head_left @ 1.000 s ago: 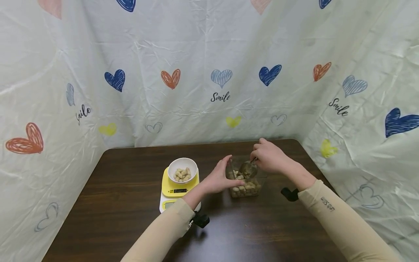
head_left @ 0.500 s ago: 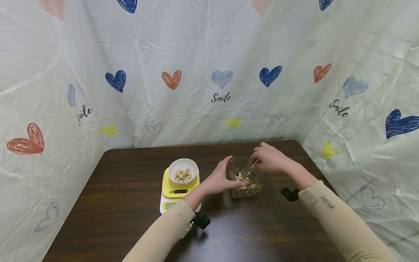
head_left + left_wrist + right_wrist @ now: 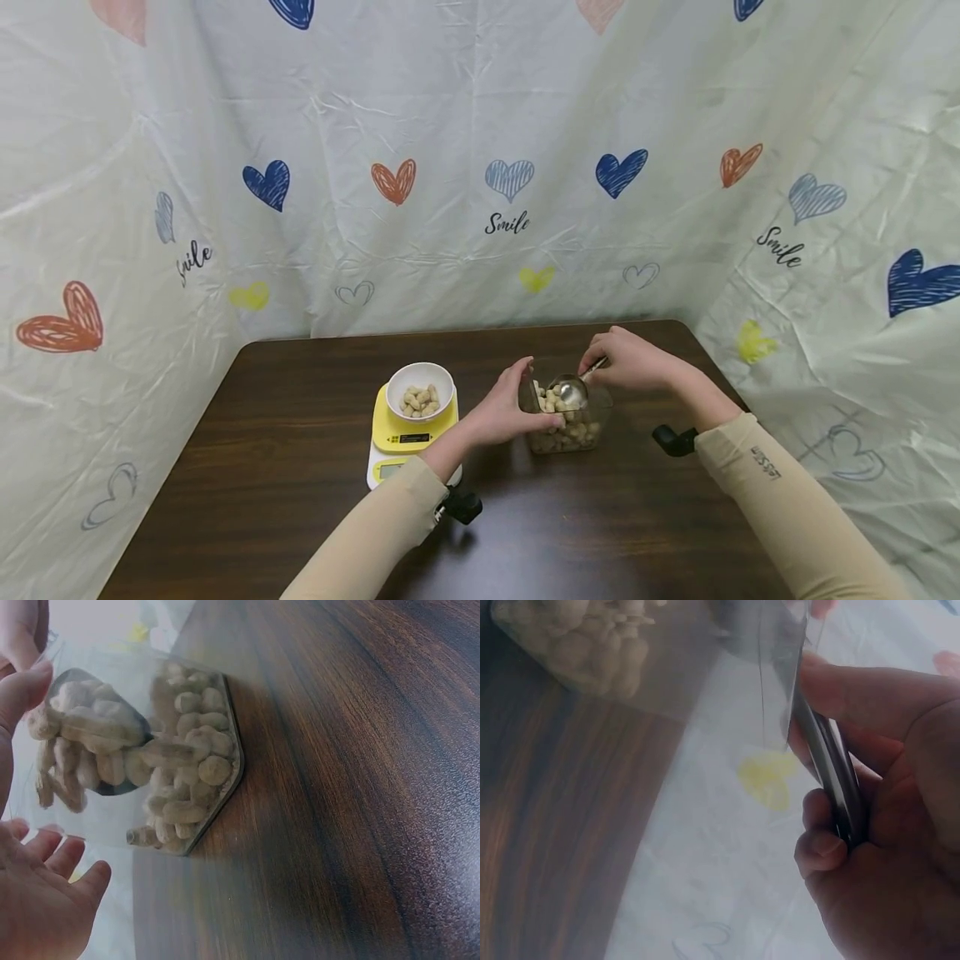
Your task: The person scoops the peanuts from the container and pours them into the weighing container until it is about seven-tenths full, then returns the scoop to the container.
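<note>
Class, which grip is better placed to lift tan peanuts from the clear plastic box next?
Probably the right grip: it holds the silvery metal scoop that dips inside; the left grip is busy holding the box.

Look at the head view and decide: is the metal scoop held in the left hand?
No, the right hand grips the metal scoop by its handle, while the left hand holds the clear container.

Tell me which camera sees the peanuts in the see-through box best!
The left wrist view: the peanuts look big and close through the clear box. The head view shows them small, partly hidden by the left hand and spoon. The right wrist view catches only some, cut off by the picture's edge.
</note>
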Motion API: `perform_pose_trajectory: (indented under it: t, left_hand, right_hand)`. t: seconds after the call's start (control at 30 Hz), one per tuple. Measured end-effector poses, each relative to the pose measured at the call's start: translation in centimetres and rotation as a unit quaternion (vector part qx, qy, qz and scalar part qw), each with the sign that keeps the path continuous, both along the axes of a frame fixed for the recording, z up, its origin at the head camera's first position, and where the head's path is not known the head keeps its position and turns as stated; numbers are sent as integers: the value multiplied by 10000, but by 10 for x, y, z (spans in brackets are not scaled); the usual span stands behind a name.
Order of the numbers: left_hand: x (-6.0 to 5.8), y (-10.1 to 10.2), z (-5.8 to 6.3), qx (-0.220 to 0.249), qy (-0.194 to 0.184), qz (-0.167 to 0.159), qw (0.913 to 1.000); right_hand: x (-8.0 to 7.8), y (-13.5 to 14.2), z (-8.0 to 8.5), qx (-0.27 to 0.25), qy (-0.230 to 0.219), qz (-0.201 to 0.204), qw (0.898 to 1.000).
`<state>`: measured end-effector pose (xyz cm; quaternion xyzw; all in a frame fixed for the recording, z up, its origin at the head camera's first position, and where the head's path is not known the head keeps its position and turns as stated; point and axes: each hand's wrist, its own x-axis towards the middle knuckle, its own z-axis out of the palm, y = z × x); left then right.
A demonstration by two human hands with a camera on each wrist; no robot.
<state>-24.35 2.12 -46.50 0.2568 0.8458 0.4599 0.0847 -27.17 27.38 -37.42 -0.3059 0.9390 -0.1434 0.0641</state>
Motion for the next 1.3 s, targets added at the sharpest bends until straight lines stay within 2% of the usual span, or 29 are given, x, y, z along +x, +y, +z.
perform_pose_trajectory:
  t: [0.27,0.47,0.8,1.17,1.3]
  left_hand:
    - [0,0,-1,-14,42,46,10000]
    - [0,0,-2,27,-2,31,10000]
    - [0,0,-2,88,-35,-12,10000]
    - [1,0,0,144,-42,-89,9998]
    - [1,1,0,171,-48,-93,9998]
  right_hand:
    - [-5,7,7,-302,-597,-66,9977]
    - [-10,7,5,-353,-1036,-242,9937]
    - [-13,12,5,-523,-934,-182,9941]
    - [-17,17,6,-808,-1038,-242,9910]
    - [-18,18,3,-903,-1205,-207,9884]
